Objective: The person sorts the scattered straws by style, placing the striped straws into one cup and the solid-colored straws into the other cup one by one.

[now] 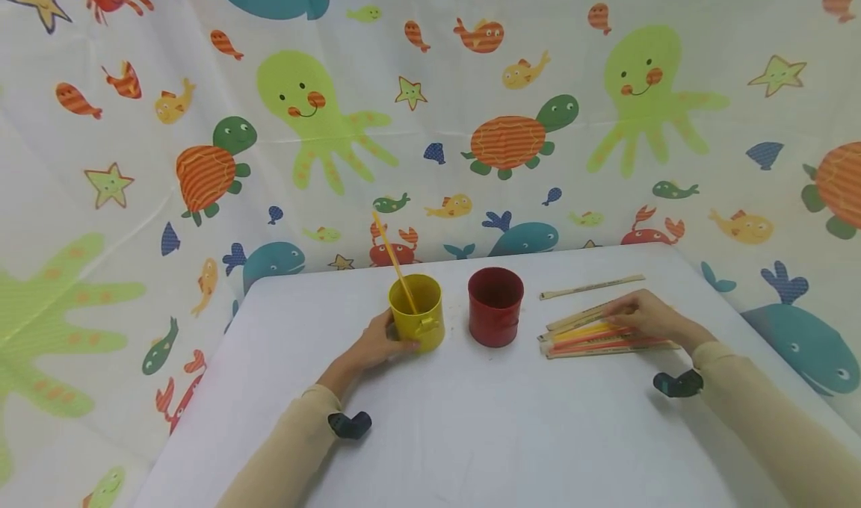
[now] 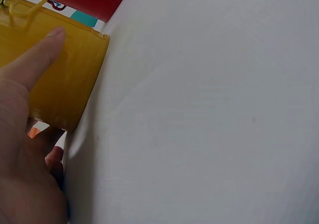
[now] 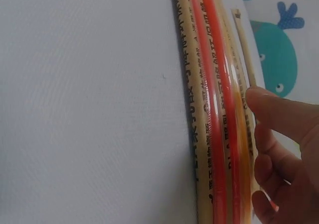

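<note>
A yellow cup (image 1: 430, 331) with a small handle stands on the white table, and a yellow straw (image 1: 393, 258) leans out of it. My left hand (image 1: 375, 344) grips this cup from its left side, the thumb lying along its wall in the left wrist view. At the right, my right hand (image 1: 644, 317) is at a bunch of straws (image 1: 585, 340), some bare red and yellow, others in printed paper wrappers. Its thumb and fingertips are at the far edge of the bunch, beside a paper-wrapped straw (image 1: 572, 320). Whether they pinch it cannot be made out.
A dark red cup (image 1: 494, 321) stands between the yellow cup and the straws. One wrapped straw (image 1: 592, 287) lies apart, behind the bunch. A white curtain (image 1: 430, 82) printed with sea animals hangs behind the table (image 1: 457, 433).
</note>
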The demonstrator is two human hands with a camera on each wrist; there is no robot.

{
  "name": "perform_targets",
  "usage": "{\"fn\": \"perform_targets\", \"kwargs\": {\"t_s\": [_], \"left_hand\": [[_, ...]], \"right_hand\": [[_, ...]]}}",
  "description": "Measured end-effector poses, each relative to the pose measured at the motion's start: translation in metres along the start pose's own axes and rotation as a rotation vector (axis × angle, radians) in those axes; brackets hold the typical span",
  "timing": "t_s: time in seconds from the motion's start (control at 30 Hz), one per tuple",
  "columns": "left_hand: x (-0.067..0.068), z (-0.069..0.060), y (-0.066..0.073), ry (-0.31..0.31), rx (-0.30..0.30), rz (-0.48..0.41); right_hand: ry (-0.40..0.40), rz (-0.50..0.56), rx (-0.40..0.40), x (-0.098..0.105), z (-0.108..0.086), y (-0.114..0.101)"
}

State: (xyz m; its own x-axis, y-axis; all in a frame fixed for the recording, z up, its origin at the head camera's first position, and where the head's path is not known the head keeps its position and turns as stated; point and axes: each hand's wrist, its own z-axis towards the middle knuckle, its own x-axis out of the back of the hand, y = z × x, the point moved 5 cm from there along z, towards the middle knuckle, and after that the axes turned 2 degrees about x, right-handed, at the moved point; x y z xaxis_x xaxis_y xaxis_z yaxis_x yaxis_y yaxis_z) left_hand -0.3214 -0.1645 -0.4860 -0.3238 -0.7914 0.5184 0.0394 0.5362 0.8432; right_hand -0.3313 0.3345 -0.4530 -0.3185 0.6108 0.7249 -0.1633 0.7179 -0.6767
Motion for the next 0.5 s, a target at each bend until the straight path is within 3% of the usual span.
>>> {"fn": "perform_targets", "kwargs": {"t_s": [0.3,0.5], "left_hand": [[-0.0009,0.0019,-0.0007,0.012,0.012,0.004],[-0.0019,0.0022,-0.0020,0.019,0.006,-0.009]], "right_hand": [[-0.001,-0.063,0.057,0.0001,0.0005,0.0000],[-0.003,-0.077,-0.004,-0.0012,0.0009,0.0026]]}}
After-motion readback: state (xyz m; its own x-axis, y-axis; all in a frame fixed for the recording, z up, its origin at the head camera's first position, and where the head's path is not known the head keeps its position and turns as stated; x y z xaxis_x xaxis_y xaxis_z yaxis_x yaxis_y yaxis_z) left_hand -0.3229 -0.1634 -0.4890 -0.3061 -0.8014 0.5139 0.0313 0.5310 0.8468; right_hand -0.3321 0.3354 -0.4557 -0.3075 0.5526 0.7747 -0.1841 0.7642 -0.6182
